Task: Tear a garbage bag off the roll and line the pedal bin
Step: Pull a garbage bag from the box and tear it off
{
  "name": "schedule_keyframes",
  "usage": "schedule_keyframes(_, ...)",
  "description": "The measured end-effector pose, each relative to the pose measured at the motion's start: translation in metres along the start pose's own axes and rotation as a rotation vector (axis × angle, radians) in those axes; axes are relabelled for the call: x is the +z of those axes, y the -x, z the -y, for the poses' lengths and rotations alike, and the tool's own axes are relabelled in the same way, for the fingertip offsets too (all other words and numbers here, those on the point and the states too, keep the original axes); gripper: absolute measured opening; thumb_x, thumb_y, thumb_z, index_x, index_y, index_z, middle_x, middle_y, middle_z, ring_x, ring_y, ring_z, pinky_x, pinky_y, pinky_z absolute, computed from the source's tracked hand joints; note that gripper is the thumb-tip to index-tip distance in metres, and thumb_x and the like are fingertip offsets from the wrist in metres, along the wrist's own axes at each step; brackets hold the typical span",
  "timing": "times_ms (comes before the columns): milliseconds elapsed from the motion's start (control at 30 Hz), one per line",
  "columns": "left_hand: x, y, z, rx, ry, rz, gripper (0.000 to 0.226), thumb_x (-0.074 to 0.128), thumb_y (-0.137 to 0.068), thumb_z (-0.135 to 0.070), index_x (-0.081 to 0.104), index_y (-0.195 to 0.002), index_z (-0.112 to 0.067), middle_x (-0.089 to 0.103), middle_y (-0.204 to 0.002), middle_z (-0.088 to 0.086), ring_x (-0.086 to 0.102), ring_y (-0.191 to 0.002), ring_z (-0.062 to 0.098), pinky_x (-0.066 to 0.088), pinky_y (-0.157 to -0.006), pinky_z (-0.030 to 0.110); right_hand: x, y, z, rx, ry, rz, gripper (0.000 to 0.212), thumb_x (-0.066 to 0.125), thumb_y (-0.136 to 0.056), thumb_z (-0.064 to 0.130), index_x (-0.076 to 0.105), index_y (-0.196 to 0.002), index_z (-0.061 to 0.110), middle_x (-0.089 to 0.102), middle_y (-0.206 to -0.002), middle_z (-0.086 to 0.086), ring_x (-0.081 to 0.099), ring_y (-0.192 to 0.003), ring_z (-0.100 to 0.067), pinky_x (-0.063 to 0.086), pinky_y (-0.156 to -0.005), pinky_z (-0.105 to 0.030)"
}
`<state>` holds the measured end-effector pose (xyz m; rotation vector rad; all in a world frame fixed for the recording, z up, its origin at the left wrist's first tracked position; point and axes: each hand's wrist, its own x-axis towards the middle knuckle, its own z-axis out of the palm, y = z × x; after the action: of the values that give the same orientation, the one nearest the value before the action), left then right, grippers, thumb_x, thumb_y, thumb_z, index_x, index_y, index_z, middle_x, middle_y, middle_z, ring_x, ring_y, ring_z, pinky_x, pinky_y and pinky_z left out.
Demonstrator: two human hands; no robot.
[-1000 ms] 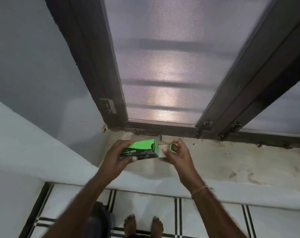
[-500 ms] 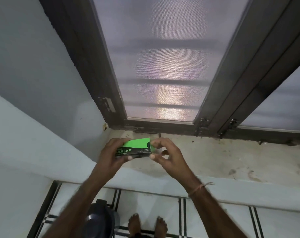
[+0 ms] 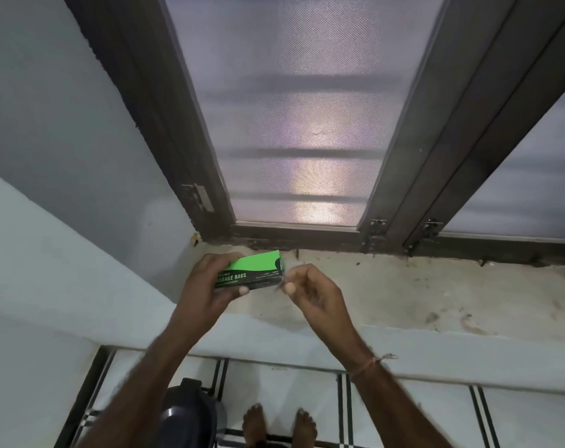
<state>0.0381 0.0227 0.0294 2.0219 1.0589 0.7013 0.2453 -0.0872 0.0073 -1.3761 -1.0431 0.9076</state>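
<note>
My left hand (image 3: 206, 286) grips a green and black box of garbage bags (image 3: 258, 270), held level over the left end of a window sill. My right hand (image 3: 310, 289) is at the box's right end, just apart from it, with thumb and fingertips pinched together. Blur hides whether anything thin is between them. No roll or loose bag shows outside the box. The dark pedal bin (image 3: 190, 412) stands on the floor below, lid down, partly hidden by my left forearm.
The stained sill (image 3: 436, 295) runs to the right under a dark-framed mesh window (image 3: 307, 124). A grey wall (image 3: 64, 140) closes the left side. My bare feet (image 3: 279, 425) stand on white tiles with black lines, right of the bin.
The box's open end flap seen a second ago no longer shows. My right hand has drawn slightly away from the box end. The view has tilted down, so more of the bin shows.
</note>
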Motion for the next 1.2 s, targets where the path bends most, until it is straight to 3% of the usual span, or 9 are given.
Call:
schedule_keyframes(100,0.0,0.001,-0.003,-0.01,-0.018,0.004,0.059,0.075,-0.073,-0.042,0.066,-0.128,-0.024,0.061,-0.118,0.001,0.061,-0.11,0.017,0.051,-0.098,0.037,0.002,0.002,-0.002,0.013,-0.015,-0.05,0.019,0.07,-0.09,0.015,0.073,-0.108,0.009,0.067,-0.106,-0.006,0.067,-0.1,-0.019,0.058,-0.086,-0.046)
schedule_keyframes(200,0.0,0.003,-0.005,-0.006,-0.054,0.017,0.054,0.078,-0.075,-0.033,0.065,-0.127,-0.031,0.06,-0.118,-0.003,0.061,-0.11,0.017,0.052,-0.097,0.04,0.003,0.002,-0.005,0.009,-0.044,-0.012,0.026,0.069,-0.09,0.011,0.073,-0.115,0.004,0.062,-0.11,-0.012,0.065,-0.1,-0.022,0.059,-0.083,-0.045)
schedule_keyframes(300,-0.001,0.006,-0.008,0.0,-0.074,0.012,0.054,0.076,-0.076,-0.034,0.064,-0.128,-0.032,0.059,-0.118,-0.004,0.06,-0.111,0.018,0.051,-0.097,0.039,0.003,0.003,-0.004,0.024,-0.08,0.039,0.041,0.066,-0.092,0.006,0.064,-0.133,0.009,0.058,-0.109,-0.017,0.062,-0.101,-0.019,0.055,-0.083,-0.023)
schedule_keyframes(400,-0.004,0.008,-0.011,-0.019,-0.122,0.012,0.054,0.078,-0.077,-0.03,0.064,-0.13,-0.029,0.058,-0.117,-0.004,0.057,-0.11,0.018,0.051,-0.097,0.038,0.0,0.002,-0.003,0.025,-0.095,0.034,0.052,0.067,-0.092,0.006,0.055,-0.142,0.014,0.057,-0.107,-0.022,0.061,-0.097,-0.015,0.05,-0.086,-0.016)
schedule_keyframes(567,-0.009,-0.004,-0.036,0.09,-0.44,0.045,0.06,0.083,-0.08,-0.024,0.061,-0.136,-0.031,0.055,-0.127,-0.004,0.047,-0.122,0.02,0.052,-0.09,0.037,0.0,-0.001,0.003,0.185,-0.31,0.082,0.05,0.064,-0.094,0.007,0.055,-0.142,0.02,0.065,-0.126,-0.008,0.063,-0.114,-0.019,0.053,-0.093,-0.025)
schedule_keyframes(733,-0.012,-0.029,-0.07,0.228,-0.809,0.084,0.069,0.091,-0.071,-0.023,0.064,-0.134,-0.029,0.061,-0.131,0.006,0.052,-0.126,0.031,0.058,-0.081,0.043,0.001,-0.013,0.002,0.334,-0.644,0.104,0.047,0.056,-0.099,0.026,0.048,-0.144,0.016,0.06,-0.138,-0.015,0.056,-0.128,-0.029,0.048,-0.105,-0.04)
schedule_keyframes(833,-0.016,-0.033,-0.073,0.192,-0.776,0.068,0.066,0.085,-0.079,-0.025,0.059,-0.14,-0.032,0.055,-0.139,0.004,0.045,-0.133,0.028,0.056,-0.089,0.041,0.003,-0.021,0.0,0.402,-0.629,0.039,0.044,0.059,-0.098,0.029,0.052,-0.141,0.018,0.063,-0.136,-0.011,0.06,-0.123,-0.026,0.05,-0.101,-0.039)
schedule_keyframes(967,-0.019,-0.027,-0.062,0.145,-0.698,0.06,0.065,0.086,-0.077,-0.026,0.061,-0.137,-0.034,0.056,-0.134,0.001,0.049,-0.125,0.026,0.054,-0.087,0.039,0.001,-0.022,-0.004,0.425,-0.562,-0.05,0.031,0.06,-0.098,0.017,0.063,-0.128,0.011,0.069,-0.122,-0.009,0.065,-0.104,-0.019,0.053,-0.076,-0.025)
schedule_keyframes(1200,0.003,-0.022,-0.003,-0.008,-0.432,0.049,0.063,0.087,-0.072,-0.025,0.063,-0.13,-0.037,0.059,-0.126,-0.005,0.057,-0.117,0.021,0.05,-0.093,0.043,-0.02,-0.006,-0.015,0.406,-0.432,-0.169,0.024,0.061,-0.096,0.008,0.065,-0.114,-0.008,0.072,-0.1,-0.017,0.067,-0.084,-0.028,0.059,-0.072,-0.024)
